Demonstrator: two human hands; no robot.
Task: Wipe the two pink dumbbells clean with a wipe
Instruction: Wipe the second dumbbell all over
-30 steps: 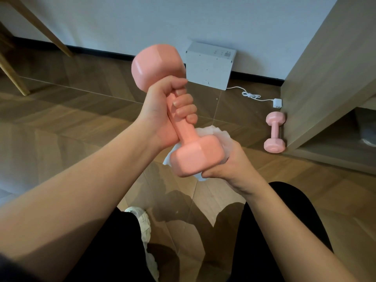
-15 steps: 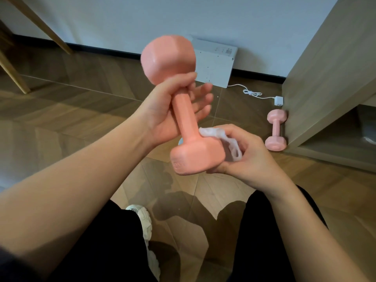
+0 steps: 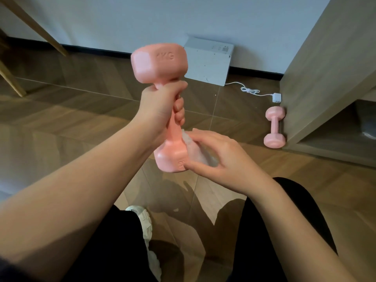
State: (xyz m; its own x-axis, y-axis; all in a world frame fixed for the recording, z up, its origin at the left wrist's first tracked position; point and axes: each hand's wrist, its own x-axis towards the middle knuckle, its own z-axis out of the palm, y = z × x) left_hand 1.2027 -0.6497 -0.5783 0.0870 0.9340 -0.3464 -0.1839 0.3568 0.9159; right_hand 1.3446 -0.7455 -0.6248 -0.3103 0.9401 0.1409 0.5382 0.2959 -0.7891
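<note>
Over the floor (image 3: pixel 81 119), the left hand (image 3: pixel 160 104) grips the dumbbell (image 3: pixel 162 64) upright by its handle; the right hand (image 3: pixel 219 157) pinches the wipe (image 3: pixel 195 151) against its lower head. Turning the handle slowly should bring every face to the wipe. The second dumbbell (image 3: pixel 274 127) lies at the floor's right edge, against the cabinet (image 3: pixel 325 78).

Black trousers (image 3: pixel 270 231), white trainer (image 3: pixel 143 218)

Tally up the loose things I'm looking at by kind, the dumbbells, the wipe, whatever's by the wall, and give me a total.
Pink dumbbells: 2 (held dumbbell, floor dumbbell)
Wipe: 1
White box: 1
Charger with cable: 1
Shoe: 1
Total: 6
</note>
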